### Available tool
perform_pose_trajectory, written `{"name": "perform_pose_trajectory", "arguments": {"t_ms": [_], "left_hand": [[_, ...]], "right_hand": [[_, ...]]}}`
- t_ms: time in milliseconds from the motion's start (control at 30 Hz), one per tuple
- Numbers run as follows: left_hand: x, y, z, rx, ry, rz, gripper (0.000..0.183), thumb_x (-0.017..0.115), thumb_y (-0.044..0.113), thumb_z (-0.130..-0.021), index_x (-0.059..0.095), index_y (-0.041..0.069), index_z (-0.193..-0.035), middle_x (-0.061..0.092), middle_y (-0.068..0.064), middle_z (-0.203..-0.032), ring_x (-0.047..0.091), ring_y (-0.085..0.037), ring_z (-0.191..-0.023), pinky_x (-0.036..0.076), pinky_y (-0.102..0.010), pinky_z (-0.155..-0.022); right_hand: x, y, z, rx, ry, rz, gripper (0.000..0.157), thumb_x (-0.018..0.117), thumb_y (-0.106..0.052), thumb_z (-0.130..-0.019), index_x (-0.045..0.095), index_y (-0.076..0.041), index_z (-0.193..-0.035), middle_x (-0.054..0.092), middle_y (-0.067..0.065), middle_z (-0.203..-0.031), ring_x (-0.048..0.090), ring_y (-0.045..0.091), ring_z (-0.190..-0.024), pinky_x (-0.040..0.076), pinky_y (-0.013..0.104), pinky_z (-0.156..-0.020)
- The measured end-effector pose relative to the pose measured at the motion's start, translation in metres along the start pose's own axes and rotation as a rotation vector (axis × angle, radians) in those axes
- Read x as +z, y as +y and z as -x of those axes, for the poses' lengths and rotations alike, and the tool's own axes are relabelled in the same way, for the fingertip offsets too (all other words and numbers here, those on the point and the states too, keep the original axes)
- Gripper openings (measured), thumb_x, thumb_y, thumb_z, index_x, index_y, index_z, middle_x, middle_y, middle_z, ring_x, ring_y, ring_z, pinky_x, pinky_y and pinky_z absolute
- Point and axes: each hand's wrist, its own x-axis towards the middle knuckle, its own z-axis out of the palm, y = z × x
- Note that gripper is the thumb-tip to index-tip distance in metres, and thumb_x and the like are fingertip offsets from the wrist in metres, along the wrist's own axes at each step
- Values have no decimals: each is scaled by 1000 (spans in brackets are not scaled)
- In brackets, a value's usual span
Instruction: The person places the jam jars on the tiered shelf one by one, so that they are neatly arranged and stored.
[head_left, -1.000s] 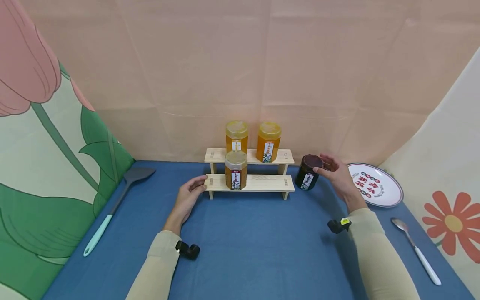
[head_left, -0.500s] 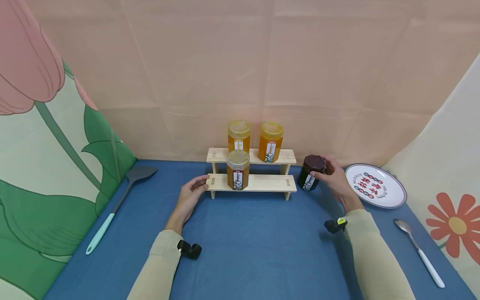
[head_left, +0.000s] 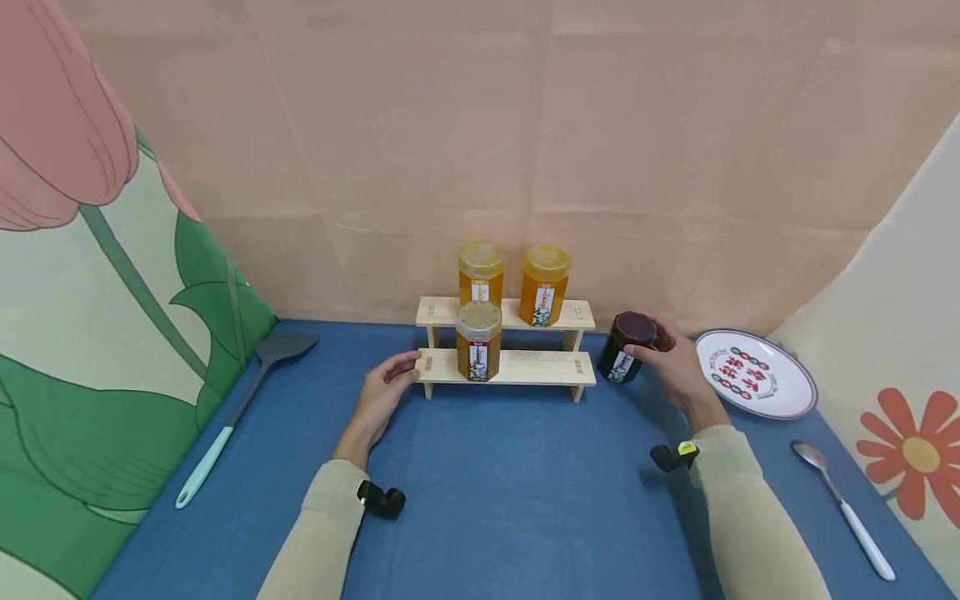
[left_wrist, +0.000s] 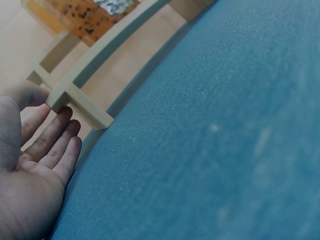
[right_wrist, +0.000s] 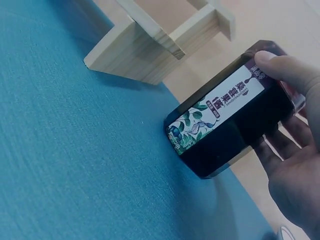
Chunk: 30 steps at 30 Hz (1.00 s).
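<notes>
My right hand [head_left: 681,367] holds a dark purple, many-sided jar [right_wrist: 220,117] with a dark lid, thumb on the label side and fingers behind it. The jar's base is at the cloth, just right of a two-step wooden shelf [head_left: 525,367]. At the shelf's left end, my left hand [head_left: 378,396] pinches the lower board between thumb and index finger; the other fingers hang beneath it, loosely bent. An amber honey jar [head_left: 477,350] stands on the lower step. Two more honey jars stand on the upper step, a left one [head_left: 481,265] partly hidden and a right one [head_left: 545,292].
A white plate [head_left: 787,404] with red lettering lies right of my right hand. Nearer on that side is a white-handled spoon [head_left: 847,512]. A grey spatula [head_left: 243,408] with a mint handle lies at the far left. A beige cloth wall [head_left: 375,167] rises behind the shelf.
My right hand has come slightly left and closed more around the dark jar. My left hand stays on the shelf's end. The whole head view has shifted a little.
</notes>
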Motion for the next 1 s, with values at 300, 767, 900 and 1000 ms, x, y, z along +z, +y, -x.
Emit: {"name": "perform_pose_trajectory", "arguments": {"t_ms": [300,767,900,1000], "left_hand": [[0,-1,0,-9,0,-3,38,63,17,-102,63,14,-140,60,-9,-142,55,-23,-130,47,-36,-112],[0,-1,-1,14,-7,-2,40,63,17,-102,62,13,-142,57,-12,-145,53,-23,-133,48,-25,-104],[0,-2,0,13,-5,-3,40,63,18,-103,61,13,-142,57,-11,-146,52,-23,-133,48,-22,-103],[0,-2,0,14,-4,-3,40,63,18,-103,61,14,-142,57,-11,-146,53,-22,-133,48,-19,-101]], "right_hand": [[-3,5,4,-25,8,37,78,83,-26,-90,43,-26,-157,43,7,-158,33,28,-148,24,62,-126],[-5,-24,28,-52,44,41,77,84,-28,-88,46,-26,-155,51,-3,-150,42,12,-138,32,52,-123],[-2,-35,34,-56,41,30,76,85,-27,-88,48,-27,-154,52,-4,-149,44,10,-137,35,48,-120],[0,-43,38,-78,30,21,75,85,-25,-87,48,-27,-153,53,-5,-148,45,10,-136,35,50,-120]]}}
